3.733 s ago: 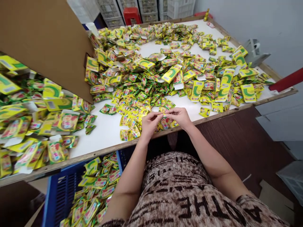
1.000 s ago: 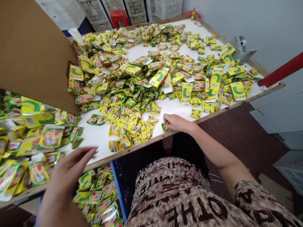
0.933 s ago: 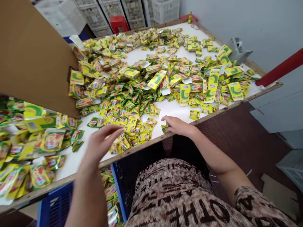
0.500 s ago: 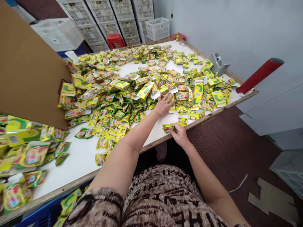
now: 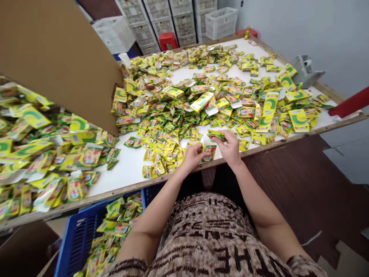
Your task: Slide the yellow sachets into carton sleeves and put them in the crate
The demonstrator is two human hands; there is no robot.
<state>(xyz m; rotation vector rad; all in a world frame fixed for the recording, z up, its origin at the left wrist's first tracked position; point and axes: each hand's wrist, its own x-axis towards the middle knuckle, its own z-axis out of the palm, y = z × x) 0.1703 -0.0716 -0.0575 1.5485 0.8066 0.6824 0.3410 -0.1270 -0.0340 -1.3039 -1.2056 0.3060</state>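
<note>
Close to the table's front edge, my left hand [image 5: 192, 157] is closed on a small yellow-and-red box [image 5: 210, 152], whose white flap sticks up beside my fingers. Just right of it, my right hand [image 5: 230, 147] pinches green-and-yellow sachets [image 5: 215, 134] between thumb and fingers; how many is unclear. The sachets are held slightly above and apart from the box. Loose yellow sachets [image 5: 164, 152] lie left of my hands. Behind them is a heap of green sachets [image 5: 175, 121] mixed with flat yellow boxes [image 5: 202, 101].
A large brown cardboard sheet [image 5: 69, 57] stands upright at left, with more boxes beyond it. A blue crate [image 5: 65, 246] of packets sits below the table edge. A tape dispenser [image 5: 307, 73] and a red tube [image 5: 353, 102] are at right. White crates [image 5: 220, 23] stand behind.
My left hand has drawn back from the heap toward the front edge and now holds a small box. My right hand still holds the sachets, now near it. The view has shifted left.
</note>
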